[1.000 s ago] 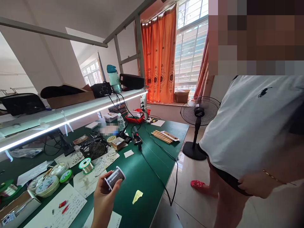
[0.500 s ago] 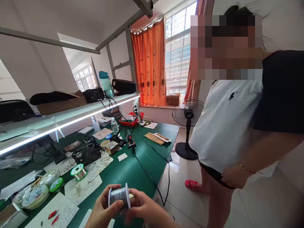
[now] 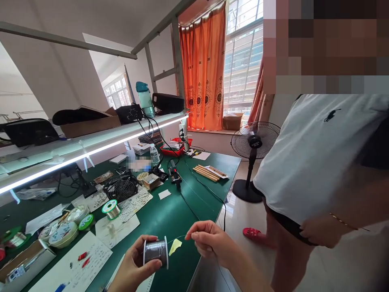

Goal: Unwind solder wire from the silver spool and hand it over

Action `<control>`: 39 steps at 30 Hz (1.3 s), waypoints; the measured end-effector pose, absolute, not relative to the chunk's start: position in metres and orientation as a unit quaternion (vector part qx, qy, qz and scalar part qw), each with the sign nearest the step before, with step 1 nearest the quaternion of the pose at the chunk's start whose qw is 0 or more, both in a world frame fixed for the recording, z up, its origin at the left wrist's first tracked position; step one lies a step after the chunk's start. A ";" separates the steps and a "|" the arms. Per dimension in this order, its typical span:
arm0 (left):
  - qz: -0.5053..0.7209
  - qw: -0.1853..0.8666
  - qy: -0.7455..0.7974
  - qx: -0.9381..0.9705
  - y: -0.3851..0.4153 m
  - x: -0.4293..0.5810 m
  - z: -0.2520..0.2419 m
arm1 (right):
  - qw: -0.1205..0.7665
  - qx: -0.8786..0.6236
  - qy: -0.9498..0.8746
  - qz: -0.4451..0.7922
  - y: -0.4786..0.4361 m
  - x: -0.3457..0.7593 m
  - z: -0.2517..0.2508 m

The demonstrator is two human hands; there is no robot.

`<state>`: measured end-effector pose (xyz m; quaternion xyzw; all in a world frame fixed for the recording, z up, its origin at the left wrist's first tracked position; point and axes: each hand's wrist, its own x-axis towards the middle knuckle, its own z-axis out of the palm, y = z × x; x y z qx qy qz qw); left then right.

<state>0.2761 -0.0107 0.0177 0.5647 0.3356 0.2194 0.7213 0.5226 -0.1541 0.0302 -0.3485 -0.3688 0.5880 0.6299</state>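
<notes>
My left hand (image 3: 133, 263) is closed around a spool of thin grey wire (image 3: 156, 252), thumb and fingers gripping its pale flanges over the table's near edge. To its right, my right hand (image 3: 215, 243) pinches the thin strand (image 3: 180, 236) that runs off the spool. A small pale-yellow scrap (image 3: 175, 246), which looks like tape, hangs by the strand between both hands. Below my right hand a thin line of wire trails down toward the floor.
The green table (image 3: 170, 211) carries a solder spool (image 3: 111, 209), a black round fan (image 3: 122, 187), wooden sticks (image 3: 206, 173) and a soldering station cable (image 3: 190, 207). A person in a white shirt (image 3: 306, 150) stands close on the right, before a standing fan (image 3: 254, 142).
My right hand has moved right, away from the spool, drawing out a length of wire. The yellow scrap now shows in the gap. The view has shifted slightly.
</notes>
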 end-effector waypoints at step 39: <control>0.160 0.839 0.344 0.391 -0.042 0.307 0.000 | 0.407 -0.540 -0.737 0.013 -0.153 0.463 0.024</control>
